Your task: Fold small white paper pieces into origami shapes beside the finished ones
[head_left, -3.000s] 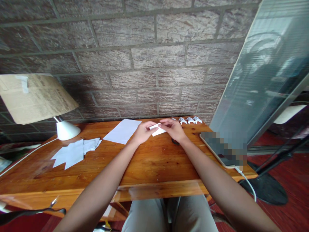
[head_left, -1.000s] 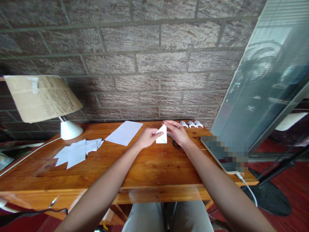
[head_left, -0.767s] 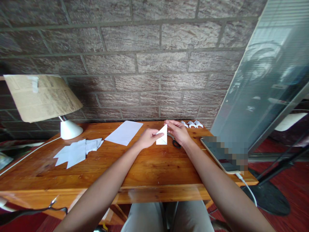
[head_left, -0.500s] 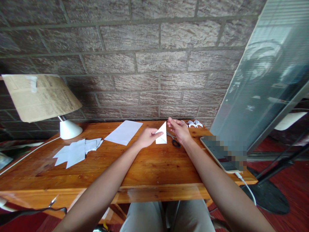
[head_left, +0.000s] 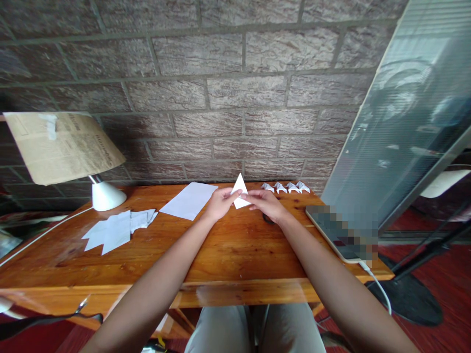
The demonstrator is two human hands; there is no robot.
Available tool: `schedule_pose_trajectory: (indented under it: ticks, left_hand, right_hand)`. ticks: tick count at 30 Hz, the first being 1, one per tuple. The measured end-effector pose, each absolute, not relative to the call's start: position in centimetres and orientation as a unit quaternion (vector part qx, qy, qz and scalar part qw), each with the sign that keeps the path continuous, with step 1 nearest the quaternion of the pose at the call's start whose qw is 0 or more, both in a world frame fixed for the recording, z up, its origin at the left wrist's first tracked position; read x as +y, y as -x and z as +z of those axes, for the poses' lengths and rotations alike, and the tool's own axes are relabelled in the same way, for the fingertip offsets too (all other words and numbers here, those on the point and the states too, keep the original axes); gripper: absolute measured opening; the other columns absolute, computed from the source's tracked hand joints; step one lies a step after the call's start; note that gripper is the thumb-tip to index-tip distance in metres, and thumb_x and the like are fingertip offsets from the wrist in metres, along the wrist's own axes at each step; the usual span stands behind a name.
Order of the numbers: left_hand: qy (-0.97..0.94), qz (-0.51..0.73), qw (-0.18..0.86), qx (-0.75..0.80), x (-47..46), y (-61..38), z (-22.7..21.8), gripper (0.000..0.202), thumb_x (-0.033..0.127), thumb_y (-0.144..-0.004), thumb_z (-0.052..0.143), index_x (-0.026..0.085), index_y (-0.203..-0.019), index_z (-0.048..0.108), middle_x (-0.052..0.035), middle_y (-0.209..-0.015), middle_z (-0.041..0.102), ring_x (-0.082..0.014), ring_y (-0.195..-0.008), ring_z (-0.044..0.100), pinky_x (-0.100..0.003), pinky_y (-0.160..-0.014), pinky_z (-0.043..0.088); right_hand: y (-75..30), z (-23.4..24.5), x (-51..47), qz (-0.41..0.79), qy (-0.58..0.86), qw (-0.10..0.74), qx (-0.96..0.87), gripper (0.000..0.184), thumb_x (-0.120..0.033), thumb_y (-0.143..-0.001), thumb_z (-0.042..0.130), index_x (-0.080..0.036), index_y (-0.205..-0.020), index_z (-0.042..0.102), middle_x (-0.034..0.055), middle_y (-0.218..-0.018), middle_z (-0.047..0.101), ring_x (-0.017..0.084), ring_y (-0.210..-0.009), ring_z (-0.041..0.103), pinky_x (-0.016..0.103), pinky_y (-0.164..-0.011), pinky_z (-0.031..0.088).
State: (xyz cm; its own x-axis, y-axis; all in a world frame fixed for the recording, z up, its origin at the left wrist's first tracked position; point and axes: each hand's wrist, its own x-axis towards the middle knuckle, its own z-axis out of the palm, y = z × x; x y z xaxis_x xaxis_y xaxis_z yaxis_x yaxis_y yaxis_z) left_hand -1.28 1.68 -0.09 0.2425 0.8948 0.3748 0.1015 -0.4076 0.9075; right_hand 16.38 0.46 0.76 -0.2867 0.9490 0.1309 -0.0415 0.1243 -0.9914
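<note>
A small white folded paper triangle [head_left: 240, 190] stands point-up between my two hands, just above the wooden table [head_left: 221, 250]. My left hand [head_left: 219, 202] pinches its lower left edge. My right hand [head_left: 267, 204] pinches its lower right edge, fingers closed on the paper. A row of several small folded paper pieces [head_left: 285, 187] lies on the table behind my right hand, near the wall. A flat white sheet [head_left: 188, 200] lies to the left of my left hand.
A pile of cut white paper pieces [head_left: 116, 229] lies at the left. A white lamp base [head_left: 106, 196] with a cardboard shade [head_left: 59, 146] stands at back left. A tablet [head_left: 340, 230] with a white cable [head_left: 379, 289] rests at the right edge. Brick wall behind.
The folded paper was turned from a flat strip into an upright triangle. My right hand let go briefly, then came back to pinch the lower right edge. The scissors are now hidden under my right hand.
</note>
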Motion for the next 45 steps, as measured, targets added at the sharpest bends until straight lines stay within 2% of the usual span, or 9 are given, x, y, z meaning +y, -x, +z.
schedule_pose_trajectory:
  ticks: [5, 9, 16, 19, 25, 33, 38, 45]
  left_hand:
    - [-0.596, 0.542, 0.444, 0.392, 2.0, 1.6, 0.3, 0.046, 0.058, -0.067, 0.071, 0.014, -0.076, 0.068, -0.0018, -0.069, 0.066, -0.0119, -0.061, 0.055, -0.022, -0.055, 0.042]
    - [-0.569, 0.528, 0.501, 0.383, 1.9, 1.6, 0.3, 0.048, 0.056, -0.064, 0.075, 0.013, -0.085, 0.071, -0.0043, -0.076, 0.068, -0.0123, -0.065, 0.057, -0.023, -0.059, 0.045]
    - [-0.542, 0.526, 0.559, 0.342, 2.0, 1.7, 0.3, 0.049, 0.042, -0.057, 0.084, 0.016, -0.097, 0.07, -0.0063, -0.091, 0.071, -0.0141, -0.078, 0.062, -0.025, -0.068, 0.048]
    - [-0.537, 0.531, 0.561, 0.339, 2.1, 1.7, 0.3, 0.048, 0.04, -0.056, 0.084, 0.016, -0.095, 0.069, -0.0061, -0.09, 0.071, -0.0143, -0.079, 0.063, -0.024, -0.068, 0.047]
    - [-0.532, 0.54, 0.549, 0.352, 2.2, 1.6, 0.2, 0.05, 0.038, -0.056, 0.084, 0.016, -0.099, 0.069, -0.0044, -0.084, 0.071, -0.0118, -0.069, 0.062, -0.02, -0.056, 0.041]
    - [-0.534, 0.518, 0.582, 0.328, 1.9, 1.6, 0.4, 0.046, 0.037, -0.059, 0.082, 0.017, -0.099, 0.068, -0.0039, -0.089, 0.071, -0.012, -0.074, 0.063, -0.021, -0.063, 0.048]
    - [-0.517, 0.533, 0.587, 0.323, 1.8, 1.5, 0.6, 0.042, 0.032, -0.059, 0.082, 0.018, -0.096, 0.068, -0.0024, -0.089, 0.07, -0.011, -0.075, 0.062, -0.02, -0.063, 0.048]
    - [-0.533, 0.522, 0.582, 0.324, 1.9, 1.6, 0.0, 0.037, 0.033, -0.061, 0.082, 0.016, -0.091, 0.07, -0.0036, -0.091, 0.07, -0.0119, -0.078, 0.062, -0.022, -0.067, 0.049]
  right_hand:
    - [-16.4, 0.2, 0.7, 0.545, 0.396, 0.452, -0.585, 0.033, -0.044, -0.06, 0.083, -0.017, -0.078, 0.075, 0.0046, -0.074, 0.073, 0.011, -0.066, 0.065, 0.021, -0.061, 0.048]
    - [-16.4, 0.1, 0.9, 0.544, 0.391, 0.466, -0.578, 0.033, -0.046, -0.063, 0.08, -0.017, -0.077, 0.075, 0.0051, -0.076, 0.073, 0.012, -0.067, 0.066, 0.02, -0.059, 0.049]
    - [-16.4, 0.3, 0.9, 0.539, 0.385, 0.501, -0.557, 0.029, -0.044, -0.066, 0.079, -0.018, -0.079, 0.075, 0.0051, -0.078, 0.074, 0.011, -0.067, 0.065, 0.02, -0.06, 0.049]
    - [-16.3, 0.1, 0.9, 0.547, 0.391, 0.495, -0.55, 0.028, -0.043, -0.067, 0.078, -0.019, -0.08, 0.075, 0.0058, -0.079, 0.074, 0.012, -0.069, 0.066, 0.021, -0.06, 0.05]
    - [-16.2, -0.4, 0.8, 0.533, 0.409, 0.414, -0.614, 0.03, -0.046, -0.069, 0.075, -0.017, -0.077, 0.074, 0.007, -0.078, 0.074, 0.014, -0.068, 0.067, 0.022, -0.059, 0.049]
    - [-16.1, -0.2, 0.7, 0.53, 0.395, 0.43, -0.615, 0.036, -0.051, -0.068, 0.075, -0.017, -0.078, 0.075, 0.0063, -0.078, 0.074, 0.013, -0.066, 0.065, 0.022, -0.058, 0.046]
    - [-15.9, -0.1, 0.6, 0.513, 0.402, 0.459, -0.604, 0.034, -0.05, -0.066, 0.076, -0.017, -0.073, 0.073, 0.0044, -0.074, 0.072, 0.011, -0.062, 0.061, 0.021, -0.057, 0.044]
    - [-15.9, -0.2, 0.6, 0.468, 0.391, 0.474, -0.635, 0.035, -0.053, -0.068, 0.072, -0.017, -0.07, 0.071, 0.0014, -0.067, 0.068, 0.01, -0.058, 0.056, 0.023, -0.059, 0.043]
